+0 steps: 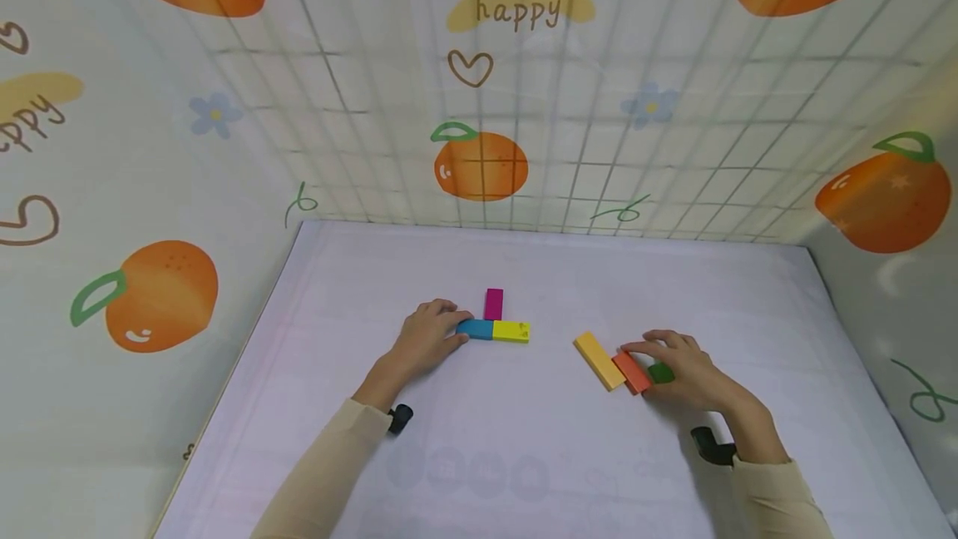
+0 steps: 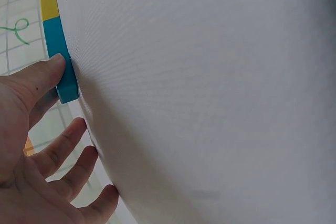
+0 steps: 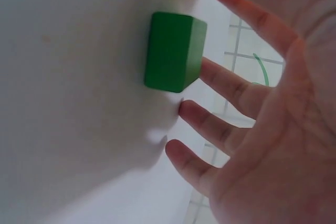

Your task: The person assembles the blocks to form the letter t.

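My left hand [image 1: 427,338] pinches a blue block [image 1: 476,329] between thumb and index finger. End to end with it lies a yellow block [image 1: 512,332], and a magenta block [image 1: 494,304] stands out behind the two. In the left wrist view the thumb lies on the blue block [image 2: 64,80], the other fingers spread. On the right side my right hand [image 1: 692,374] holds a red-orange block [image 1: 632,373] with thumb and index finger. A yellow-orange block [image 1: 598,361] lies against its left side. Under the right palm sits a green block [image 3: 170,52], apart from the fingertips' grip.
All the blocks lie on a white tabletop [image 1: 479,431]. A patterned cloth [image 1: 359,131] with oranges and a grid rises behind the table and on both sides. Each wrist carries a small black camera mount [image 1: 401,419].
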Tool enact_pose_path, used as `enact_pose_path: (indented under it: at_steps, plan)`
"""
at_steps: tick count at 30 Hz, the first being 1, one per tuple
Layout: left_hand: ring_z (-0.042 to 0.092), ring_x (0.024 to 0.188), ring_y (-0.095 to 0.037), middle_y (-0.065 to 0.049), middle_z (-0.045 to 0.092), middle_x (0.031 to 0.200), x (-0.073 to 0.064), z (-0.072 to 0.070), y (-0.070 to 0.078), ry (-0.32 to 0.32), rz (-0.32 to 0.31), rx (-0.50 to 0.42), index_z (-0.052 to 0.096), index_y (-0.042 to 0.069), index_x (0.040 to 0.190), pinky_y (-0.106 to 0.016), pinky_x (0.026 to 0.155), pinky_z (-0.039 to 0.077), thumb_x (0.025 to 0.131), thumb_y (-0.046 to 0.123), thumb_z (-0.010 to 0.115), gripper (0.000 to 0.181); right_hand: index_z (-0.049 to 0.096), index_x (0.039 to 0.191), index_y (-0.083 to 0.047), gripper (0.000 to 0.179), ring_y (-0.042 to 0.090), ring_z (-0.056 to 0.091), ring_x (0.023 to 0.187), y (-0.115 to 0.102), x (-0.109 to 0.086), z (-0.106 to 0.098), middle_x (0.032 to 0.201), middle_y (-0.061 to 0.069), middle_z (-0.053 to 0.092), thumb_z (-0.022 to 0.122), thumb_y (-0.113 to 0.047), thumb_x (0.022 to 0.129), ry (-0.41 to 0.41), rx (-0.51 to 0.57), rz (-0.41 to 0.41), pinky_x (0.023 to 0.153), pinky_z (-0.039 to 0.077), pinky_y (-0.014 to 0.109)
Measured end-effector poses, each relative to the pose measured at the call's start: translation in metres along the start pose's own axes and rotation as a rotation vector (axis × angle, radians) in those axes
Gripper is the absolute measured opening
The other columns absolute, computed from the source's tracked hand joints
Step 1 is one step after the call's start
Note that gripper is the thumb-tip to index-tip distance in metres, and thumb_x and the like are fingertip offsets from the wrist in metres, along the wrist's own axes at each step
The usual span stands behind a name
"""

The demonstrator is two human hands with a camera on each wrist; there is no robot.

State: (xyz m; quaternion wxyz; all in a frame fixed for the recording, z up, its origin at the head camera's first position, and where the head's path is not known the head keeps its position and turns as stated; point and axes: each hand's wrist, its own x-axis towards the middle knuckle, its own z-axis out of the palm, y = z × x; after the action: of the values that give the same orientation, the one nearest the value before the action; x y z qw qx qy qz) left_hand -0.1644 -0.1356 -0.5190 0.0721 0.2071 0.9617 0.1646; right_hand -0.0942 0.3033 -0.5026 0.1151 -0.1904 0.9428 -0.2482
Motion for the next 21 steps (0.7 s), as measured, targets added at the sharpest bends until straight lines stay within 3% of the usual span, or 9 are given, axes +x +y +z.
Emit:
enact_pose_path:
  at_steps: [8, 21]
  plan:
    - [0.046, 0.128, -0.033, -0.011, 0.053, 0.139, -0.001, -0.004, 0.001, 0.002, -0.003, -0.006, 0.064, 0.024, 0.136, -0.055, 0.102, 0.041, 0.097, 0.032, 0.068, 0.040, 0.058, 0.141, -0.023, 0.070, 0.054, 0.032, 0.127, -0.005, 0.004, 0.002, 0.143, 0.025, 0.043, 0.087, -0.027, 0.078, -0.020, 0.040, 0.019, 0.090, 0.029, 0.080]
    - [0.047, 0.127, -0.033, -0.011, 0.054, 0.138, -0.003, -0.003, 0.001, 0.014, 0.017, -0.008, 0.064, 0.023, 0.136, -0.055, 0.100, 0.043, 0.097, 0.032, 0.068, 0.040, 0.054, 0.145, -0.023, 0.075, 0.051, 0.030, 0.130, -0.009, 0.015, 0.011, 0.146, 0.022, 0.042, 0.087, -0.031, 0.078, -0.016, 0.051, 0.000, 0.092, 0.031, 0.078]
